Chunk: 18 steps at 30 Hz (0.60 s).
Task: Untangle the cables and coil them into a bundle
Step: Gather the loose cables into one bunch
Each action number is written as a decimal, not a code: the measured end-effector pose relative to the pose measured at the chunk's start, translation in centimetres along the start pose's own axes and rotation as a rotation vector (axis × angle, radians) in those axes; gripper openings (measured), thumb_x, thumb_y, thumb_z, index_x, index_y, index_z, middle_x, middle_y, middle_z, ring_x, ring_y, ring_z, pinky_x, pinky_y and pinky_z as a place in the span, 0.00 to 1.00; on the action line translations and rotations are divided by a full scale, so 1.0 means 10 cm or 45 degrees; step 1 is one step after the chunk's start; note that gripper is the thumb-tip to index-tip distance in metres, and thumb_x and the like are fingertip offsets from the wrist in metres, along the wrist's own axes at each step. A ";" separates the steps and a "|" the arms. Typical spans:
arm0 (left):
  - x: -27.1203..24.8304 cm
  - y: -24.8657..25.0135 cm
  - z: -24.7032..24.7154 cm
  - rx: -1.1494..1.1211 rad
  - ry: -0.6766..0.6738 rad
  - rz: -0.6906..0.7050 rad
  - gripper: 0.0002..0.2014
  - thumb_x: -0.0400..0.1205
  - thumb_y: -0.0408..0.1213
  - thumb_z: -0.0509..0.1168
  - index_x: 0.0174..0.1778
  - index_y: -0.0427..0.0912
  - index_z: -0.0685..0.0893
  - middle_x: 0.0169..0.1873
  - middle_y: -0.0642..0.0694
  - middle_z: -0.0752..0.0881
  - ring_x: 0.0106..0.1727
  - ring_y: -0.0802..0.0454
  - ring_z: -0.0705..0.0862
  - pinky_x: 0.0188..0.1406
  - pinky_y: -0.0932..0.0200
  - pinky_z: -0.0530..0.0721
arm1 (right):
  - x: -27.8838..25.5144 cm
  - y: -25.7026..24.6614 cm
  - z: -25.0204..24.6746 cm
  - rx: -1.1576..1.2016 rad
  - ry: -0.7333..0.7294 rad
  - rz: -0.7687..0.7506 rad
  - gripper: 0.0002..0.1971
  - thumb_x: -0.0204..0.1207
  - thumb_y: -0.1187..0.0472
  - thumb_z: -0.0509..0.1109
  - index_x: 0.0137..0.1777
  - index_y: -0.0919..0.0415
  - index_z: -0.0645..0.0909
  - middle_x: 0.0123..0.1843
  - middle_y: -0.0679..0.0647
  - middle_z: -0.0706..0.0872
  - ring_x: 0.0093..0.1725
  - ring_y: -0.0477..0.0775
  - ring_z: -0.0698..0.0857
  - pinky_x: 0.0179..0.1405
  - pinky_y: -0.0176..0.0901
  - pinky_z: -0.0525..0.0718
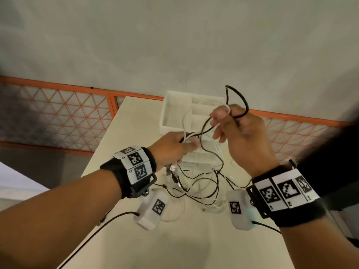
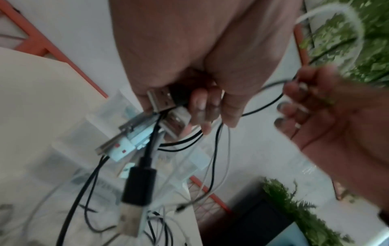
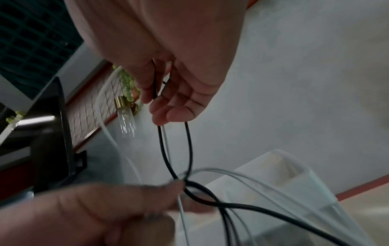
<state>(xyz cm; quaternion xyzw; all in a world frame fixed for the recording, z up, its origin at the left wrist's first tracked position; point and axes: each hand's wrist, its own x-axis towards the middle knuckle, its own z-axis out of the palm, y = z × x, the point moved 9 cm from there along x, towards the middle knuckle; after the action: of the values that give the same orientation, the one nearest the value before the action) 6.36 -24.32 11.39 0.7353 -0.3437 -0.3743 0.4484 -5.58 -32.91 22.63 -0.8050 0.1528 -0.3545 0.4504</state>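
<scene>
Early on: left hand (image 1: 172,146) is gripping several plug ends, right hand (image 1: 240,133) is pinching black cable (image 1: 238,98) & white loops (crossing betw. hands); tangle (image 1: 202,183) is lying uncoiled nearer.

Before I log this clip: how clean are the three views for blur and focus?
Head view: mostly sharp on both wrists, smeared at the right edge, straight lines bowed. Left wrist view: black USB plug soft, right hand motion-blurred. Right wrist view: dim; left hand out of focus, black cable fairly crisp.
</scene>
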 end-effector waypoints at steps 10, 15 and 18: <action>-0.01 0.20 -0.38 0.125 0.118 0.031 0.12 0.86 0.41 0.62 0.44 0.39 0.87 0.20 0.53 0.74 0.22 0.53 0.72 0.23 0.62 0.73 | -0.14 1.10 -0.73 -0.616 0.351 0.447 0.09 0.83 0.56 0.70 0.40 0.52 0.82 0.27 0.44 0.81 0.34 0.55 0.83 0.27 0.31 0.70; -0.10 0.66 -0.55 -0.108 0.182 0.143 0.12 0.87 0.40 0.62 0.50 0.42 0.91 0.22 0.52 0.70 0.25 0.53 0.69 0.22 0.65 0.73 | -0.24 1.32 -0.91 -0.734 0.557 0.588 0.15 0.86 0.57 0.62 0.41 0.64 0.81 0.26 0.51 0.78 0.30 0.60 0.79 0.28 0.42 0.65; -0.14 0.93 -0.78 -0.486 0.185 0.246 0.10 0.86 0.36 0.63 0.49 0.37 0.89 0.22 0.53 0.65 0.22 0.56 0.64 0.25 0.59 0.71 | -0.17 1.48 -1.11 -0.808 0.494 0.696 0.13 0.84 0.55 0.63 0.42 0.62 0.81 0.34 0.57 0.84 0.37 0.63 0.80 0.34 0.45 0.72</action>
<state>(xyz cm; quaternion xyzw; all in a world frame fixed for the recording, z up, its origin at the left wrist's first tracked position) 10.85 -23.35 22.73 0.6256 -0.3024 -0.3340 0.6368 -13.52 -46.89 13.31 -0.7520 0.5421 -0.3025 0.2216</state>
